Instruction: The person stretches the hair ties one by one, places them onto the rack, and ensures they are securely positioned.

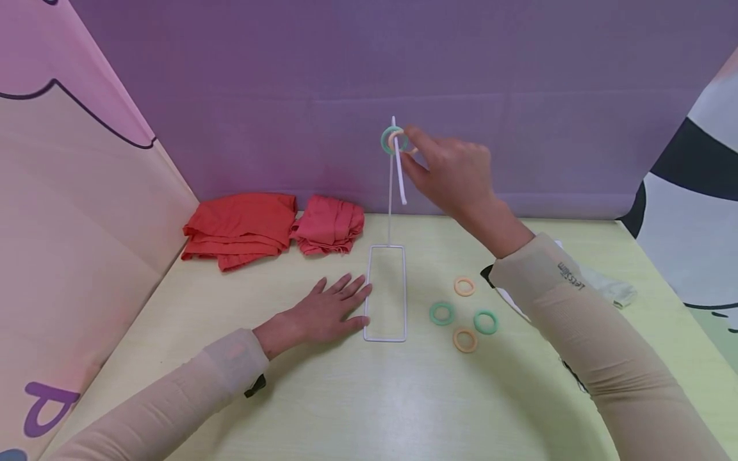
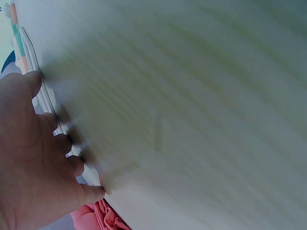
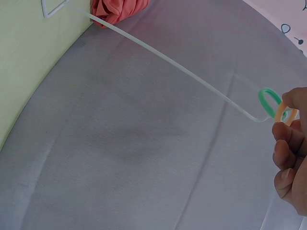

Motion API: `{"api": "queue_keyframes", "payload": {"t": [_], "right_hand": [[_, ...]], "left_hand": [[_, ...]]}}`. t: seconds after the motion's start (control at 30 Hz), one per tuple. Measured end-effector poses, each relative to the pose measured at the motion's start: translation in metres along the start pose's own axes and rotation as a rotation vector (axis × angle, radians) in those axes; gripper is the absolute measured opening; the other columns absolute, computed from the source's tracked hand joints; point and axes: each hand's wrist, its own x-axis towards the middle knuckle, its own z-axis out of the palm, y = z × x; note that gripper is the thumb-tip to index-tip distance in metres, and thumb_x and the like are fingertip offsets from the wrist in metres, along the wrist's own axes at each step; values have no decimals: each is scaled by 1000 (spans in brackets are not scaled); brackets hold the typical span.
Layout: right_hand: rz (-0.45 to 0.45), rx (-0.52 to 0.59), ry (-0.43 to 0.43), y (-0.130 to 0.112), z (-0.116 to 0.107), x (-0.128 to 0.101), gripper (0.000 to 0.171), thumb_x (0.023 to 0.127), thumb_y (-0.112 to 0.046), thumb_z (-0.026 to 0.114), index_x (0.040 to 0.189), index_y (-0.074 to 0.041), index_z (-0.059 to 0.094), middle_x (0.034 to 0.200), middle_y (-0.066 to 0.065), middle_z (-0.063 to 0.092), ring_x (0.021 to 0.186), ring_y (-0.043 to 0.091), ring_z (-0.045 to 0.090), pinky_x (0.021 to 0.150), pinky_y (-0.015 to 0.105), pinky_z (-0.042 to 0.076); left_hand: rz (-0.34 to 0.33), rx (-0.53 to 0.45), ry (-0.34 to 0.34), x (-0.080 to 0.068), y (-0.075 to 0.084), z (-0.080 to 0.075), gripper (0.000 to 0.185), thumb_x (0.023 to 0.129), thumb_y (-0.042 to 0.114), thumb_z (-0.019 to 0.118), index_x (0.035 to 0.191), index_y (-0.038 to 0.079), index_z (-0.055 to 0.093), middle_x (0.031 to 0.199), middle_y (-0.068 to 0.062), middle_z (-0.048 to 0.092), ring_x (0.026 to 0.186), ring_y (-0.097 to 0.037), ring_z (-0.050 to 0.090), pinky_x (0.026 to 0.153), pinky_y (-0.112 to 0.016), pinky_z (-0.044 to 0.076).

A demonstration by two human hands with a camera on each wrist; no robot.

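A white wire stand [image 1: 390, 218] rises from a rectangular wire base [image 1: 405, 294] on the table, its top arm pointing toward me. My right hand [image 1: 452, 169] pinches a light orange ring [image 3: 278, 114] between thumb and index finger at that arm. Just behind it, a green ring [image 3: 263, 99] hangs on the arm. My left hand [image 1: 325, 315] lies palm down with fingers spread, fingertips at the left side of the base. To the right of the base lie two green rings, a nearer-left one [image 1: 433, 314] and another [image 1: 477, 322], and two orange rings, one farther [image 1: 456, 286] and one nearer [image 1: 455, 340].
A folded red cloth [image 1: 245, 224] and a smaller pinkish-red cloth [image 1: 331, 224] lie at the back left. Under my right forearm, a pale cloth item [image 1: 611, 287] is partly hidden. A purple backdrop [image 1: 323, 77] stands behind the table [image 1: 323, 410].
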Motion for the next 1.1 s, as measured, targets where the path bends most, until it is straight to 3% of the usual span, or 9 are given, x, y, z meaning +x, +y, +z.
{"api": "queue_keyframes", "payload": {"t": [0.33, 0.63, 0.93, 1.1], "right_hand": [[16, 8, -19, 0, 0, 1, 18, 94, -22, 60, 109, -15, 67, 49, 4, 49, 39, 24, 40, 39, 32, 19], [33, 14, -89, 5, -21, -4, 35, 93, -40, 66, 121, -18, 68, 55, 7, 58, 47, 29, 53, 37, 39, 30], [167, 148, -454, 19, -51, -46, 47, 90, -45, 70, 132, -25, 66, 58, -2, 63, 50, 23, 56, 41, 37, 32], [201, 139, -765, 26, -55, -88, 51, 91, -49, 67, 135, -23, 64, 60, -7, 63, 49, 17, 54, 39, 32, 32]], "left_hand": [[1, 3, 3, 1, 0, 1, 73, 102, 60, 38, 162, 25, 16, 170, 1, 10, 158, -29, 5, 122, -65, 10], [2, -7, -1, 1, 0, -1, 74, 102, 60, 40, 162, 25, 14, 171, 0, 9, 158, -30, 5, 122, -65, 9], [-7, -6, -13, 0, -2, -3, 75, 102, 59, 41, 162, 25, 13, 171, 0, 9, 158, -30, 4, 122, -65, 9], [-2, -7, -19, 2, -3, -2, 75, 102, 60, 40, 162, 26, 12, 171, 0, 8, 158, -30, 3, 122, -65, 8]]}}
